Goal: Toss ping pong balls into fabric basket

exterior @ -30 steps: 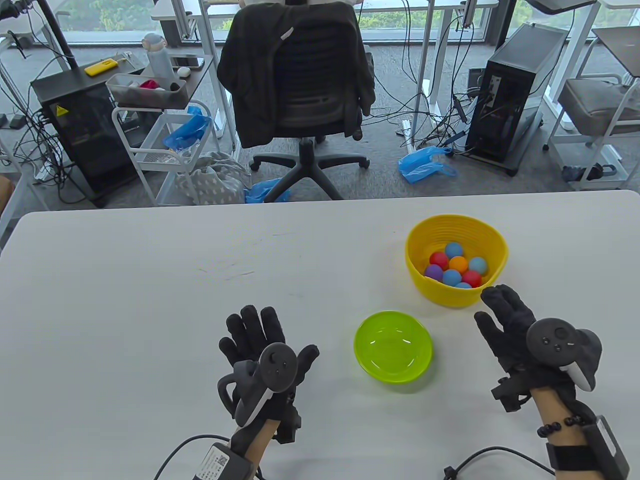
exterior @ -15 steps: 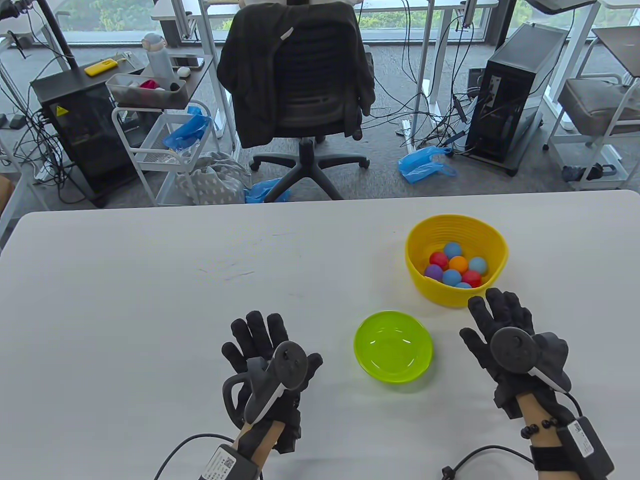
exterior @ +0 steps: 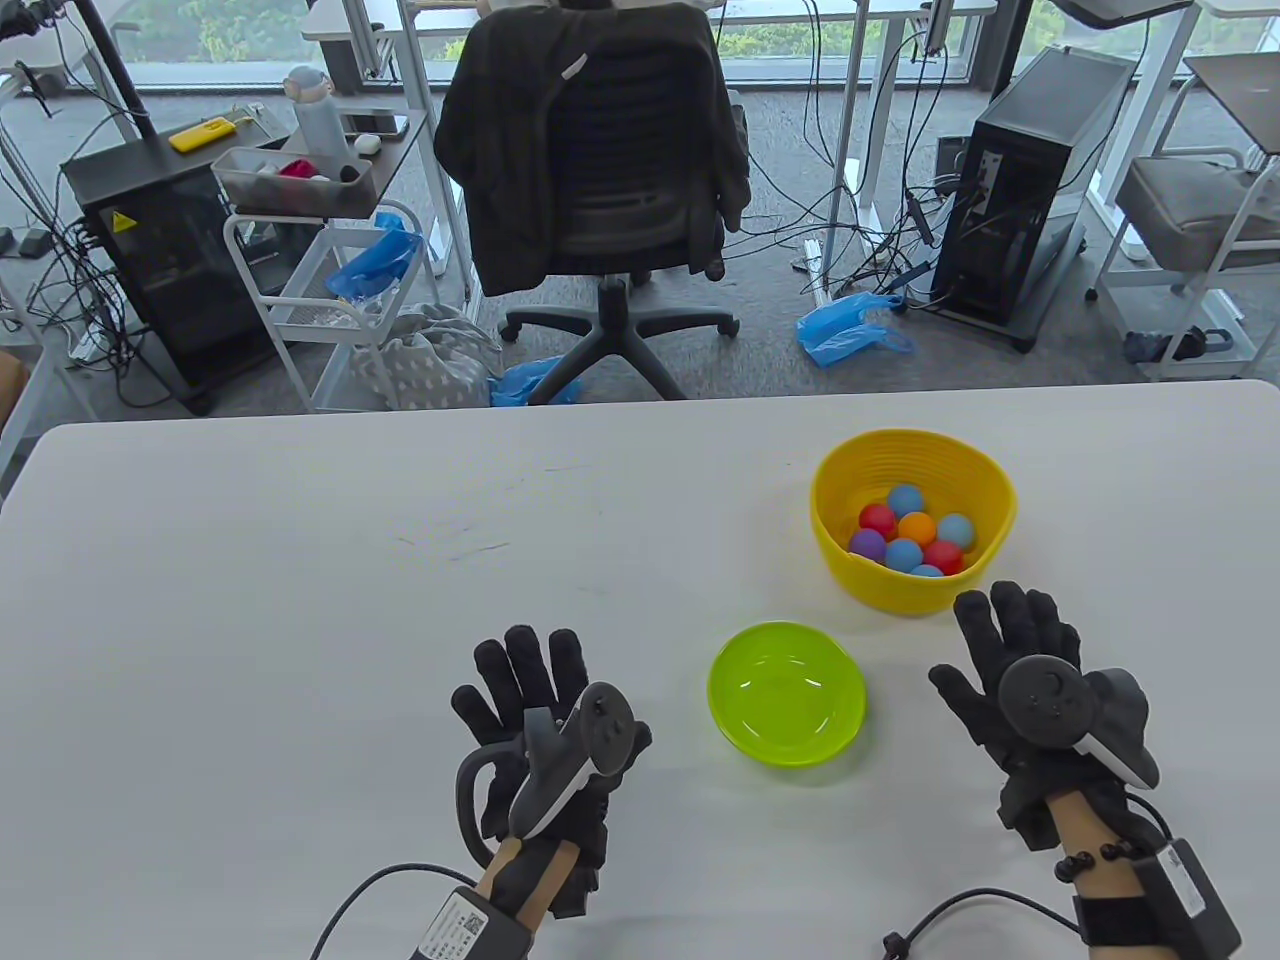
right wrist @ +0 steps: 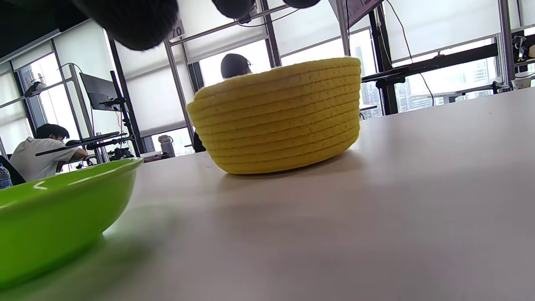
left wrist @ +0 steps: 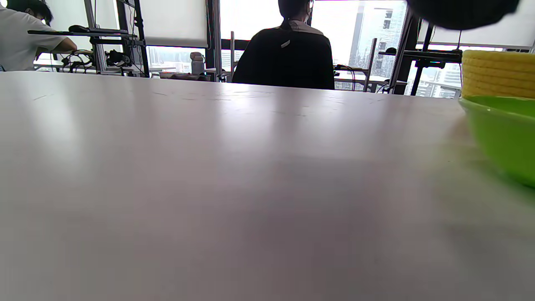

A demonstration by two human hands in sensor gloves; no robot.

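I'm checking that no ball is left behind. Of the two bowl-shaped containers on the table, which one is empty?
The green bowl, between the hands. It holds nothing, while the yellow basket farther back holds all the coloured balls.

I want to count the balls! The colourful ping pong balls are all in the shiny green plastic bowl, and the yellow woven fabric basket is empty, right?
Swapped. The table view shows the colourful ping pong balls in the yellow woven fabric basket; the shiny green plastic bowl is the empty one.
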